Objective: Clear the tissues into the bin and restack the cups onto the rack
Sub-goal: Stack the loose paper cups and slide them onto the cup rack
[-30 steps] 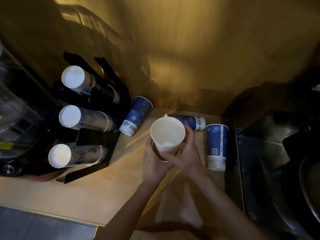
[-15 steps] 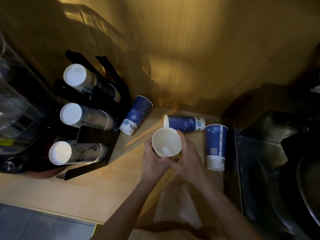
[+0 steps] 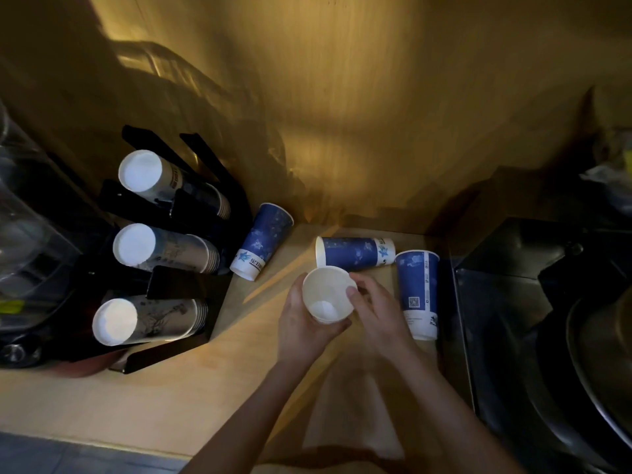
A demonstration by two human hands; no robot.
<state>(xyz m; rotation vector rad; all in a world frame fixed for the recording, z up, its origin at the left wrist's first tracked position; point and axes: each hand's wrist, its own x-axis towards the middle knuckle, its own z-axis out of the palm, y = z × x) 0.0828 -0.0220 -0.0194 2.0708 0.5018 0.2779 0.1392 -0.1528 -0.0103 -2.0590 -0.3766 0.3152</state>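
Observation:
My left hand (image 3: 302, 328) grips a paper cup (image 3: 326, 295) from below, its white open mouth facing up toward me. Fingers of my right hand (image 3: 379, 311) rest on the cup's right rim. Three blue paper cups lie loose on the wooden counter (image 3: 147, 405): one (image 3: 261, 246) leans against the black cup rack (image 3: 178, 285), one (image 3: 355, 253) lies on its side behind my hands, one (image 3: 419, 294) stands upside down at the right. The rack holds three horizontal cup stacks (image 3: 160, 249). A pale tissue (image 3: 349, 415) lies flat under my forearms.
A wooden wall (image 3: 342, 114) closes the back. A dark metal sink or appliance (image 3: 547, 336) fills the right side beyond the counter edge. A clear plastic container (image 3: 24, 234) stands left of the rack. Grey floor (image 3: 68, 456) shows at the bottom left.
Both hands have lowered the cup toward the counter and away from the camera. The lying blue cup behind it is now fully visible.

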